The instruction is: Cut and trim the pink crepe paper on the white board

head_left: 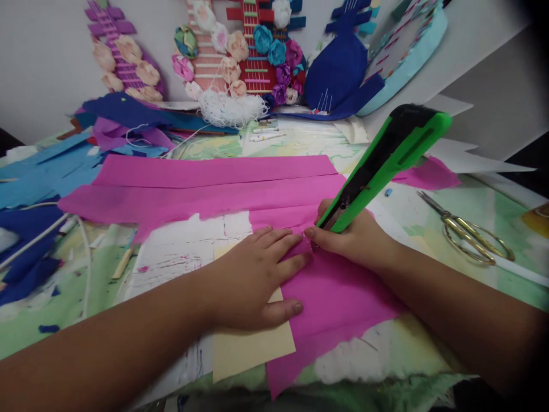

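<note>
Two hands work over the pink sheet (343, 292), mid-table (99, 294). The right hand (369, 237) has its fingers clamped low on the cutter (386, 166), whose tip is hidden. The left hand (255, 274) lies at eight o'clock of it, fingers apart, across sheet and card (244, 355). Steady control likely wants light pressure, a flat sheet and those fingertips farther from the tip.
</note>
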Tool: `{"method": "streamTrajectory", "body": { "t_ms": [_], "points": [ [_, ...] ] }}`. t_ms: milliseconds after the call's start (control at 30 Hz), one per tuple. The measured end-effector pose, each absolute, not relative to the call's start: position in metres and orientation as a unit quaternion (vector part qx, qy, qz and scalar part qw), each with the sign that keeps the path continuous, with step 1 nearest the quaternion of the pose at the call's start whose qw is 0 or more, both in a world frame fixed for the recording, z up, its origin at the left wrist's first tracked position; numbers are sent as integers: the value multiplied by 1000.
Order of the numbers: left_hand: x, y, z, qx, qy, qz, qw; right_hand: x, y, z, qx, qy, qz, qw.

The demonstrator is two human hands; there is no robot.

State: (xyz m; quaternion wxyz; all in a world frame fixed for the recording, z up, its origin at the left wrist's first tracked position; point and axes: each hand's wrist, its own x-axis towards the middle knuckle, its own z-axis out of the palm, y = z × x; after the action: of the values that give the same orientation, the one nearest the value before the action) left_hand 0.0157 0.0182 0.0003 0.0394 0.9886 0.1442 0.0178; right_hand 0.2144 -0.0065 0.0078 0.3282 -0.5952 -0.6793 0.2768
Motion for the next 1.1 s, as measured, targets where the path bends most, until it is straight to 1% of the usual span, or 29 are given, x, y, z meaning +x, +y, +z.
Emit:
{"method": "streamTrajectory", "body": {
  "t_ms": [67, 167, 267, 400, 667, 800, 967, 1100],
  "points": [
    [16, 18, 1, 989, 143, 20, 40, 214, -7, 7, -586, -694, 265, 323],
    [16, 18, 1, 989, 145, 15, 37, 215, -6, 6, -584, -689, 284, 321],
    [16, 18, 1, 989, 148, 5, 30, 216, -5, 7, -600, -658, 305, 337],
    [15, 18, 1, 989, 147, 4, 26, 217, -3, 9, -610, -642, 301, 354],
    [16, 18, 2, 988, 149, -8, 31, 218, -2, 9, -595, -661, 305, 342],
    [15, 19, 1, 989, 147, -1, 33, 216, -5, 8, -604, -665, 285, 335],
    [15, 19, 1, 989, 143, 15, 27, 213, -9, 5, -576, -697, 262, 337],
    [15, 18, 2, 989, 145, 5, 27, 215, -7, 5, -591, -675, 283, 338]
  ]
}}
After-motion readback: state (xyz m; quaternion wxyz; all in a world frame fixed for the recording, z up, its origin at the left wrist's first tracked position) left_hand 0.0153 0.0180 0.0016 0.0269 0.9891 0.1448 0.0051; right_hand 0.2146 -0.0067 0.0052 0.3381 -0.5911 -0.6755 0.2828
